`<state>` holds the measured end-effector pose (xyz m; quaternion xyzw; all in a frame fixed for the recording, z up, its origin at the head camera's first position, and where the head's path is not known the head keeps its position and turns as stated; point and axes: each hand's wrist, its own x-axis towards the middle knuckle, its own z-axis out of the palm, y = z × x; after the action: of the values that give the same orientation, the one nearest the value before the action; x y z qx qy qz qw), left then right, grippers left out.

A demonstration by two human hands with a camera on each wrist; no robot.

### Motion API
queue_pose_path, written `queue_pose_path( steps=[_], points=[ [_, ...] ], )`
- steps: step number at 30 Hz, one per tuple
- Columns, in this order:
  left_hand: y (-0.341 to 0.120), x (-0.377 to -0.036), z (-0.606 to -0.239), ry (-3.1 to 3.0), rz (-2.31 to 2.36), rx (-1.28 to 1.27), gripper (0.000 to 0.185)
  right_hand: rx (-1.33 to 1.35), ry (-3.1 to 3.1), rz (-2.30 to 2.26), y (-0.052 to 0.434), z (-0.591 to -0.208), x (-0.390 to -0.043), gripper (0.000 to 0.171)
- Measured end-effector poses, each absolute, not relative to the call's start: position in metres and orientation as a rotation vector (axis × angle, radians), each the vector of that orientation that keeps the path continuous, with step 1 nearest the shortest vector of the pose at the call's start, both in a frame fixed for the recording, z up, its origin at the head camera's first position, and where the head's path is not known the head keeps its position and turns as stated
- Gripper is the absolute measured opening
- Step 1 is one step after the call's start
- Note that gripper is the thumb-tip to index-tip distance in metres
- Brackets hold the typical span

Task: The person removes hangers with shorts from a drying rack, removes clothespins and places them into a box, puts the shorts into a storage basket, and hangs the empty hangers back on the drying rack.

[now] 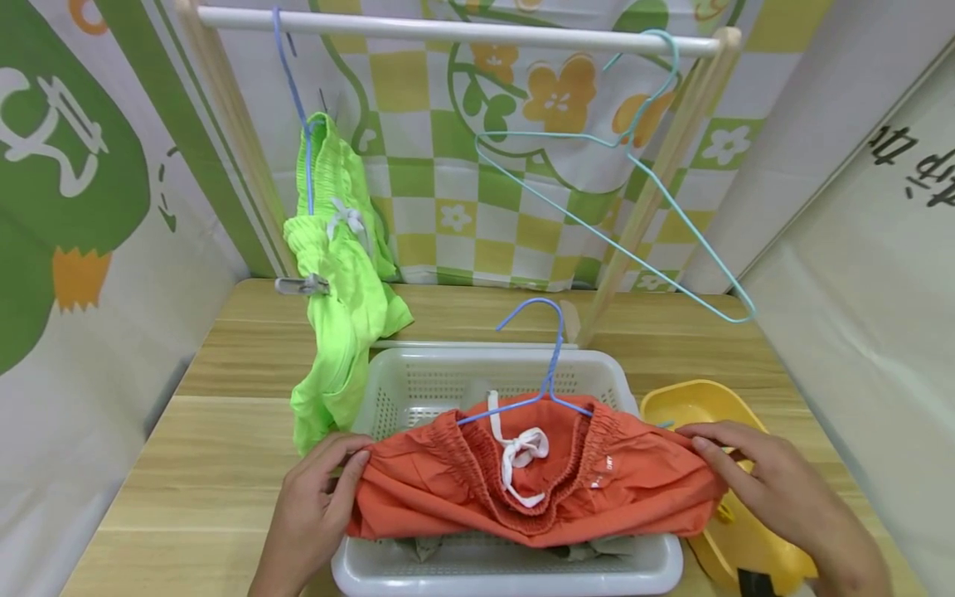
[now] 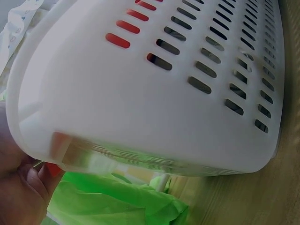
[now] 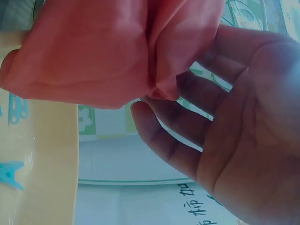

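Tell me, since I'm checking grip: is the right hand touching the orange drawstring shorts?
Touching. The right wrist view shows the right hand with fingers against the orange drawstring shorts.

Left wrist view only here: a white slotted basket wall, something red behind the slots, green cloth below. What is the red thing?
Observer: Orange shorts draped across the white basket, a blue hanger threaded through the waistband.
Operator: Who holds them?
Observer: The left hand grips one end; the right hand rests on the other.
Operator: And the green cloth?
Observer: Green shorts hanging from a rail behind the basket.
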<state>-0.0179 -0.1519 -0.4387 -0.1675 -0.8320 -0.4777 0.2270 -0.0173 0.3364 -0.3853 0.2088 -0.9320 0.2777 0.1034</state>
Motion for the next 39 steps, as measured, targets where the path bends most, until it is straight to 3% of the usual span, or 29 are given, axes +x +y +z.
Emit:
queue_pose_path(
  steps=[20, 28, 39],
  points=[
    [-0.157, -0.017, -0.426, -2.400, -1.354, -0.560, 0.025, 0.689, -2.806, 1.299, 0.324, -0.386, -0.010, 0.028],
    [-0.156, -0.017, -0.423, -2.401, -1.373, -0.518, 0.024, 0.821, -2.743, 1.350, 0.324, -0.386, -0.011, 0.034],
    [-0.157, -0.018, -0.413, -2.413, -1.292, -0.683, 0.027, 0.870, -2.488, 1.257, 0.313, -0.377, -0.022, 0.043]
  ],
)
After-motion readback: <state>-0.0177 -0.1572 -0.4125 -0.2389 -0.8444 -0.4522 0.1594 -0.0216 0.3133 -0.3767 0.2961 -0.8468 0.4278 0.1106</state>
